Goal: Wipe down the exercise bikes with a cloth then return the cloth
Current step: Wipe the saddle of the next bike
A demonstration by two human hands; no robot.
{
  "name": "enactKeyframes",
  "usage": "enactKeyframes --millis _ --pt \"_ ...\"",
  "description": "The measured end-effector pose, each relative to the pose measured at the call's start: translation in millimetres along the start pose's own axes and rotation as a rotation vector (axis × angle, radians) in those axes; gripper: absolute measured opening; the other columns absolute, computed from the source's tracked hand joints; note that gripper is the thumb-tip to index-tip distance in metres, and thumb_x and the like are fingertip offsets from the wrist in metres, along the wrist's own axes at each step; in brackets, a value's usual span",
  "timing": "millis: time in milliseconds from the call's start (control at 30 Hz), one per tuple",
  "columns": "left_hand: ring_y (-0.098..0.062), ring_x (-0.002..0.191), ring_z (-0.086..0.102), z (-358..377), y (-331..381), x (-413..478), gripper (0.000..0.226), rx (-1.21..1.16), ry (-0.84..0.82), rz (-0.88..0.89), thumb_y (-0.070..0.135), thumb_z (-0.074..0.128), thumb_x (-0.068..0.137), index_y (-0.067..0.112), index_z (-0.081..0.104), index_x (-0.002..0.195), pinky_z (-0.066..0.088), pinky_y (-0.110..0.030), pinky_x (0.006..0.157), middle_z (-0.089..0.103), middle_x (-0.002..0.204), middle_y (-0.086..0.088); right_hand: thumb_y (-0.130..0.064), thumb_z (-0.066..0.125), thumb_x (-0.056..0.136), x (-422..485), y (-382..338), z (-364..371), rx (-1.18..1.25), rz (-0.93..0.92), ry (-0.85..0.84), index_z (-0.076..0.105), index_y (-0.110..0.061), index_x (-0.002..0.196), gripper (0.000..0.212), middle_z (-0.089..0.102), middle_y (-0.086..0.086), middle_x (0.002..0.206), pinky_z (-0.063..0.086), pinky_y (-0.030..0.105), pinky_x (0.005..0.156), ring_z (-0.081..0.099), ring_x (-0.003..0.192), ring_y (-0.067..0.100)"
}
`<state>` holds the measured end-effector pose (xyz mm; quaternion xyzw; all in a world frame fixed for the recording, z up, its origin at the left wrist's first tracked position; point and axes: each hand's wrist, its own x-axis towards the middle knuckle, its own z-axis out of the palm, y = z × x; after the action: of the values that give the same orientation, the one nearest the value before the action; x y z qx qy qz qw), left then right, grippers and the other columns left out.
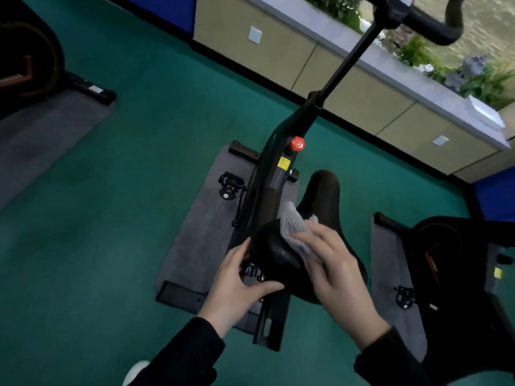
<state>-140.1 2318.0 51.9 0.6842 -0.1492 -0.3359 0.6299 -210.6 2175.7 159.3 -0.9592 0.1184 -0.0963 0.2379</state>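
A black exercise bike (274, 174) stands in the middle of the view, with a red knob (297, 144) on its frame and its handlebar (434, 23) at the top right. Its black saddle (320, 201) is right below me. My right hand (334, 263) presses a grey cloth (292, 228) flat onto the rear of the saddle. My left hand (237, 280) grips the saddle's left rear edge from the side and underneath. Both sleeves are black.
The bike stands on a grey mat (206, 218) on green floor. A second bike (457, 263) is close on the right, a third (28, 65) at the far left. Beige wall panels (356, 87) and a window ledge with plants (418, 51) run behind.
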Motion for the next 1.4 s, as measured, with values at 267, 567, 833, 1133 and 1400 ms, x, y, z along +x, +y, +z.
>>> enactKeyframes --millis 267,567,833,1133,1400 --pt "0.005 0.111 0.051 58 -3 -39 0.062 -0.258 0.17 -0.06 0.042 0.083 0.061 0.041 0.054 0.116 0.036 -0.007 0.089 0.061 0.115 0.012 0.004 0.055 0.087 45 -1 1 -0.049 -0.296 -0.379 0.067 -0.012 0.108 0.029 0.057 0.002 0.121 0.033 0.023 0.106 0.047 0.122 0.018" --pt "-0.014 0.093 0.065 116 14 -46 0.034 -0.896 0.394 -0.042 -0.002 0.07 0.075 0.007 0.06 0.106 0.05 -0.024 0.084 0.07 0.097 -0.006 -0.004 0.039 0.085 22 13 -24 -0.249 -0.878 -0.66 0.068 -0.008 0.102 0.035 0.06 0.008 0.121 0.03 0.041 0.112 0.044 0.13 0.024" --pt "-0.025 0.105 0.061 123 8 -43 0.045 -0.896 0.401 0.052 0.003 0.069 0.079 0.016 0.057 0.12 0.047 -0.032 0.096 0.066 0.111 -0.016 -0.009 0.054 0.091 81 -14 -1 -0.333 -0.858 -0.753 0.066 -0.01 0.109 0.021 0.059 0.006 0.114 0.04 0.033 0.098 0.053 0.112 0.023" --pt "-0.03 0.101 0.06 116 5 -35 0.045 -0.873 0.46 0.045 -0.009 0.07 0.074 -0.002 0.053 0.115 0.046 -0.041 0.095 0.061 0.111 -0.027 -0.01 0.055 0.082 57 -10 1 -0.433 -1.077 -0.842 0.069 -0.015 0.093 0.019 0.06 0.0 0.101 0.042 0.032 0.092 0.055 0.098 0.021" --pt "-0.015 0.087 0.062 108 -1 -35 0.054 -0.712 0.339 0.056 0.018 0.081 0.063 0.017 0.054 0.11 0.047 -0.031 0.084 0.066 0.075 0.008 -0.021 0.049 0.095 105 12 10 -0.204 -0.368 -0.591 0.06 -0.021 0.091 0.012 0.057 -0.008 0.073 0.033 0.025 0.067 0.052 0.075 0.016"
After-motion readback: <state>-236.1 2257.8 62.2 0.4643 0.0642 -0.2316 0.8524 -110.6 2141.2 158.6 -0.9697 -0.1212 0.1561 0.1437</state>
